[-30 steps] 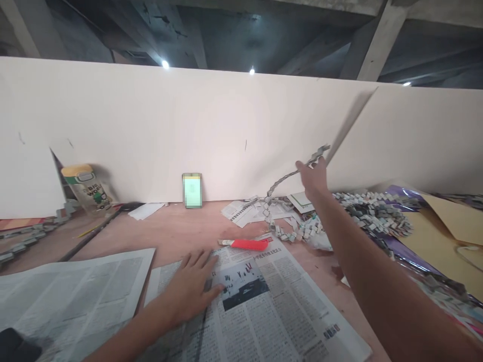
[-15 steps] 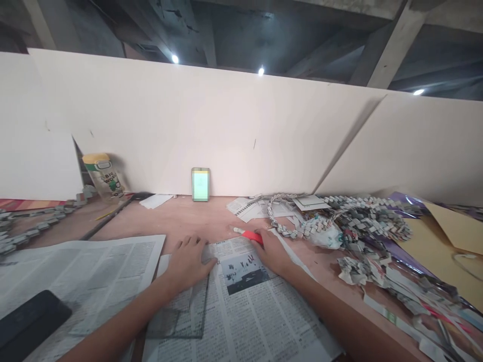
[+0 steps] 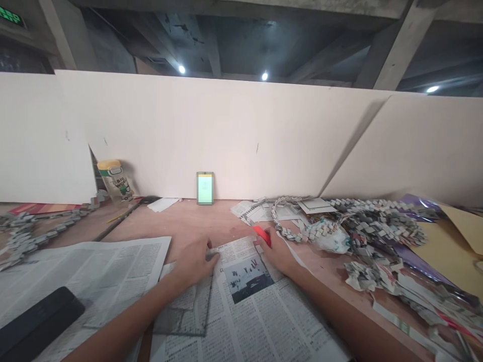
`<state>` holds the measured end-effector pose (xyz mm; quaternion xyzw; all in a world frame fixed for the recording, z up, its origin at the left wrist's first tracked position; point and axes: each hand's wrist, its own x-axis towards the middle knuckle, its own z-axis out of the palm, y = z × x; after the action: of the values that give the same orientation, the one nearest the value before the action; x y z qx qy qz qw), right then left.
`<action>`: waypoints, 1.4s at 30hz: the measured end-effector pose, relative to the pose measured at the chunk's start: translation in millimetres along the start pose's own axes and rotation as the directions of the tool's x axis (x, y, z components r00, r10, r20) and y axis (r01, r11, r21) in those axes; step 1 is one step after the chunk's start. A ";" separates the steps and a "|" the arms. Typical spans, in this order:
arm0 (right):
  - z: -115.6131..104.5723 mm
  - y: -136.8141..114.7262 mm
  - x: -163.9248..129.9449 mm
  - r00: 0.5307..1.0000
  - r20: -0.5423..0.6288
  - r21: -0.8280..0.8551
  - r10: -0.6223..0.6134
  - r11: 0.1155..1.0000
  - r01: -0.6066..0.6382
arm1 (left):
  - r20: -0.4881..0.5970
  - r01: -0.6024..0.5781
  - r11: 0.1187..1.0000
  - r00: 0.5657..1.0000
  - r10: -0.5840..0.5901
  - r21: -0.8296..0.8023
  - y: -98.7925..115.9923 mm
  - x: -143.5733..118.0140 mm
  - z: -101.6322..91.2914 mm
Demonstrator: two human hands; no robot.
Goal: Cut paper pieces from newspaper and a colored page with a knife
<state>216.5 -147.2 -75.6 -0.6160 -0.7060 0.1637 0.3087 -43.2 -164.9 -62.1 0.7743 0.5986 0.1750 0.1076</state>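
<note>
Newsprint covered the near part of the pinkish wooden bench in the head view: a printed newspaper sheet with a dark photo block lay under both hands, and a second grey newspaper sheet lay just beside it to the left. The left hand rested flat on the sheet, fingers spread and holding nothing, pinning the paper by its upper edge. The right hand was closed around a red plastic utility knife at the sheet's far edge, only the red tip showing past the fingers. A clean cut would probably have called for the flat hand to press firmly and stay out of the blade's line. To the right sprawled a heap of folded-paper chains, grey, ridged and woven-looking, partly on shiny purple foil and tan card. A clear bottle with a yellow lid and a small green-lit phone stood against the smooth pale partition board. A matte black flat object lay near left.
</note>
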 end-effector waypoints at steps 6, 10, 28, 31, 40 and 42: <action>-19.9 -0.5 16.9 0.991 0.135 0.119 -0.005 0.993 -0.011 | 0.027 -0.187 0.982 0.982 0.188 -0.021 9.3 28.9 5.4; -20.7 9.3 21.0 0.995 0.101 -0.007 0.018 1.000 -0.017 | 0.012 -0.291 0.956 0.956 0.292 -0.039 23.0 53.3 7.1; -13.6 21.0 18.7 0.996 0.091 0.009 0.010 1.000 -0.011 | 0.342 -0.061 0.995 0.936 0.087 -0.085 -5.2 -14.9 -31.9; -17.9 22.7 21.7 0.995 0.102 0.044 0.023 0.999 -0.028 | 0.344 0.000 0.978 0.936 0.073 -0.207 -11.6 -1.0 -32.3; -44.4 -31.8 6.3 0.978 0.198 0.680 0.064 0.710 -0.184 | 0.244 0.204 0.413 0.969 0.047 -0.887 4.4 15.9 -71.7; -42.7 -54.6 -4.0 0.955 0.296 0.822 -0.022 0.515 -0.243 | 0.199 0.192 0.218 0.980 0.011 -0.957 16.2 14.7 -83.6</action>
<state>201.9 -167.7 -10.8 -0.4021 -0.5293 0.5889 0.4597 -58.9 -158.6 22.6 0.5136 0.3920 0.4390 0.6244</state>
